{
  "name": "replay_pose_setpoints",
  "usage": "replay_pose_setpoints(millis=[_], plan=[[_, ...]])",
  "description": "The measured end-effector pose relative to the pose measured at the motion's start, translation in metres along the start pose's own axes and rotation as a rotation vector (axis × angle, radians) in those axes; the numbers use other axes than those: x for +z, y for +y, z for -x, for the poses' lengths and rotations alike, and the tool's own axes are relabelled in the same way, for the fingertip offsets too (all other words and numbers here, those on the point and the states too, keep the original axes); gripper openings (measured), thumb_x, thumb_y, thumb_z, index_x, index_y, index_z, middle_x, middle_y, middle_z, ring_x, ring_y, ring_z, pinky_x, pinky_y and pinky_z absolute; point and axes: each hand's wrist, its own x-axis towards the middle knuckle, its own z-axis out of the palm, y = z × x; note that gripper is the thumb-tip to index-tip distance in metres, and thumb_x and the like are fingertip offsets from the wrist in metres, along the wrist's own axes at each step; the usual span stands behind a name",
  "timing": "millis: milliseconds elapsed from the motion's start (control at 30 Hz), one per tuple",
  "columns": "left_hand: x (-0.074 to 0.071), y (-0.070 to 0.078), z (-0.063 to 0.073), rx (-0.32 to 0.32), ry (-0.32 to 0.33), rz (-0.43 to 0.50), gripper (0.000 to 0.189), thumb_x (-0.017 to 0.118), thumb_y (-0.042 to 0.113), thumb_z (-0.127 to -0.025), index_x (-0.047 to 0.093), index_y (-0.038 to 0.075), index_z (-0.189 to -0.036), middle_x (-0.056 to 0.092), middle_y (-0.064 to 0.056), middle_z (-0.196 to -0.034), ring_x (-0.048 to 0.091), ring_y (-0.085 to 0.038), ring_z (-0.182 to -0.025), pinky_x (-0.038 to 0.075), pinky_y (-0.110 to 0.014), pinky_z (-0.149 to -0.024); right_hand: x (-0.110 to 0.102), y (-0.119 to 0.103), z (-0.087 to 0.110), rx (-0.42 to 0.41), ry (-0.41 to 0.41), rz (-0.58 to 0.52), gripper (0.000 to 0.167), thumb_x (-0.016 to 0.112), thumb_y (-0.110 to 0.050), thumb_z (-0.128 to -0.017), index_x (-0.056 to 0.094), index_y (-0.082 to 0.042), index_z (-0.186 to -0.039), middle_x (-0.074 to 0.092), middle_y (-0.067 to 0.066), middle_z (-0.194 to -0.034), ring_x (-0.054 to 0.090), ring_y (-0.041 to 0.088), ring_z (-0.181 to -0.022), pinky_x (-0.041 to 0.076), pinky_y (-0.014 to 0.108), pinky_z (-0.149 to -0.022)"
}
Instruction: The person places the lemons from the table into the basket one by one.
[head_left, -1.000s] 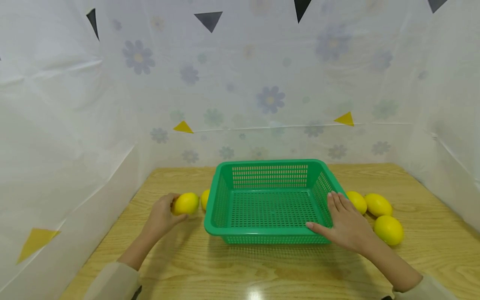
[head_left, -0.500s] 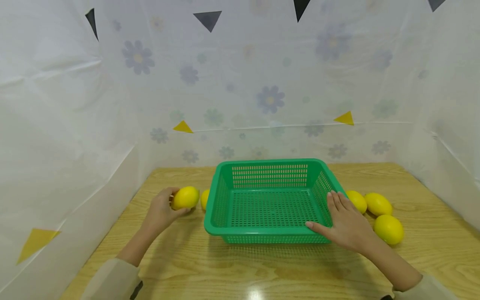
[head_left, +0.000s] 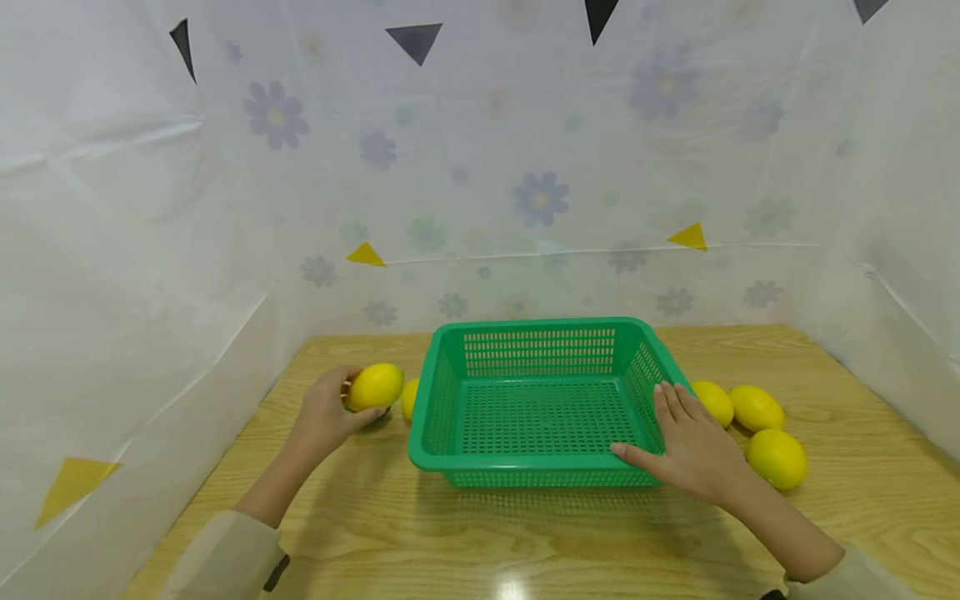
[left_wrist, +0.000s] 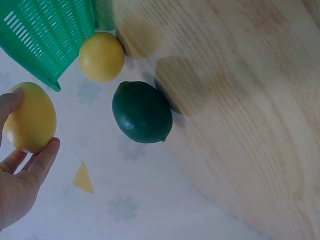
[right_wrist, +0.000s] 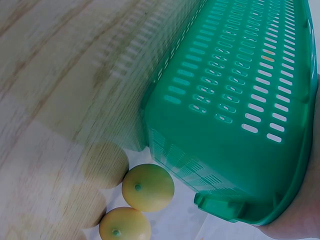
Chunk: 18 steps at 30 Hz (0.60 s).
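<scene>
In the head view my left hand (head_left: 326, 412) pinches a yellow lemon (head_left: 377, 387) between thumb and fingers, to the left of the green plastic basket (head_left: 525, 461). The left wrist view shows the same lemon (left_wrist: 32, 117) held above the table, with a dark green lime (left_wrist: 142, 112) standing below it; from the head, the lime is mostly hidden. A second lemon (left_wrist: 101, 57) lies against the basket's left side. My right hand (head_left: 697, 450) rests on the basket's right rim, its fingers straight over the side wall and its thumb on the front corner.
On the right of the basket lie three more yellow lemons (head_left: 777, 459), one partly behind the rim. Everything stands on a wood-grain table (head_left: 480, 542). White flowered sheeting (head_left: 480, 208) with black and yellow triangles encloses the back and sides.
My left hand has raised the lemon slightly up and away, uncovering a bit of the dark lime below it. My right hand and the basket have stayed still.
</scene>
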Motion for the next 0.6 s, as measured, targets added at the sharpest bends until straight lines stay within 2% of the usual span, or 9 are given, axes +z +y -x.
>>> replay_pose_setpoints(millis=[333,600], plan=[[0.002,0.009,-0.005,0.005,-0.002,0.018,0.057,0.077,0.007,-0.074,0.051,-0.009,-0.122,0.055,-0.026,-0.118,0.057,-0.038,-0.104,0.053,-0.045,-0.085,0.000,0.000,-0.001,-0.005,-0.001,0.001,0.101,0.050,-0.063,-0.085,0.022,0.017,-0.139,0.017,0.036,-0.147,0.016,0.051,-0.135,0.017,0.060,-0.109],[0.007,0.016,-0.009,0.074,0.021,0.041,0.056,0.079,0.007,-0.072,0.054,-0.008,-0.120,0.058,-0.024,-0.115,0.059,-0.036,-0.100,0.055,-0.043,-0.081,0.000,-0.001,0.000,-0.010,0.007,0.000,0.101,0.050,-0.062,-0.084,0.022,0.017,-0.139,0.018,0.036,-0.146,0.017,0.052,-0.135,0.018,0.060,-0.108]])
